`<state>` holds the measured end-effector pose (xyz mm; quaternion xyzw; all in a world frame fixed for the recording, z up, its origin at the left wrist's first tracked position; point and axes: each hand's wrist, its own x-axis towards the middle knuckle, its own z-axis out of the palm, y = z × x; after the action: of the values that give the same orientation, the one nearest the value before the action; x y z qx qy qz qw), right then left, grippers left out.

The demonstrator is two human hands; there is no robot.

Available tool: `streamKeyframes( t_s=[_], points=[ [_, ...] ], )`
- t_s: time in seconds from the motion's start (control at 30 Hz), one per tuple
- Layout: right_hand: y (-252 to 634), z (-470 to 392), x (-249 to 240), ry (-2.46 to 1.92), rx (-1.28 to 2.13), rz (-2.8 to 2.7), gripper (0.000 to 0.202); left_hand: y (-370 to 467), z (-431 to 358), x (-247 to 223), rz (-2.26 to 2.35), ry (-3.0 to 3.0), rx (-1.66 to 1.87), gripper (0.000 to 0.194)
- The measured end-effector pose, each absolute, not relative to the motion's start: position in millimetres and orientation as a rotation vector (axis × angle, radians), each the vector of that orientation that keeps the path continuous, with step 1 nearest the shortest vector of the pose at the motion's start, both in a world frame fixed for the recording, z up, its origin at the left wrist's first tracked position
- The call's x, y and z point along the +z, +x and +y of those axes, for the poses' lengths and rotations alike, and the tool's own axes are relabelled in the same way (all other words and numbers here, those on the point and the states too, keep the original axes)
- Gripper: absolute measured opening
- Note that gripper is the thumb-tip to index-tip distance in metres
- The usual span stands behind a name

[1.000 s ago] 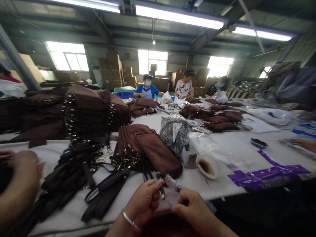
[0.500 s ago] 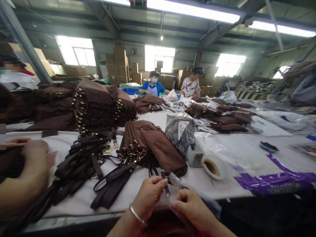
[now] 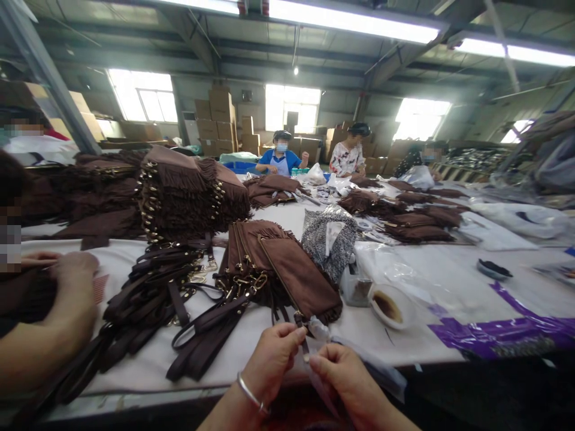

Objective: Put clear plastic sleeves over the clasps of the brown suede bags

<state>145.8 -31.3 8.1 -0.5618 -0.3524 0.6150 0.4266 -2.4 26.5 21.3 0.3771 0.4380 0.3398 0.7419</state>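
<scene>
The left hand [image 3: 274, 362] has thumb and forefinger pinched on the short dark tab [image 3: 306, 347], which hangs at the near end of the brown pouch [image 3: 303, 278] on the bench [image 3: 435, 266]. The right hand [image 3: 348, 374] has its fingertips together on translucent film [image 3: 322, 392] beside the tab's lower end; whether they also touch the tab, one cannot tell. Working from both sides probably steadies this small piece while leaving it in view. The pouch lies with its tab end towards the person, likely for easy reach. Looped straps [image 3: 202, 338] lie to its left, and a white bowl [image 3: 398, 324] sits to its right, perhaps to be handy
</scene>
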Motion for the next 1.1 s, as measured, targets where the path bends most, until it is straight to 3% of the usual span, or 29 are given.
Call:
streamKeyframes(
  t_s=[0.57, 0.73, 0.9, 1.1],
  points=[
    [131, -16, -4, -1.364, 1.529, -0.735, 0.056, -21, 5, 8, 1.008, 0.648, 0.627, 0.044],
    [133, -25, -20, -1.388, 1.769, -0.769, 0.061, -24, 9, -3, 1.202, 0.793, 0.707, 0.042],
    [128, -24, -23, -1.562, 1.711, -1.036, 0.045, -26, 23, 5, 1.358, 1.124, 0.808, 0.029],
    [113, -9, -23, -1.524, 1.731, -1.048, 0.029, -24, 42, 5, 1.414, 1.317, 0.899, 0.030]
  ],
)
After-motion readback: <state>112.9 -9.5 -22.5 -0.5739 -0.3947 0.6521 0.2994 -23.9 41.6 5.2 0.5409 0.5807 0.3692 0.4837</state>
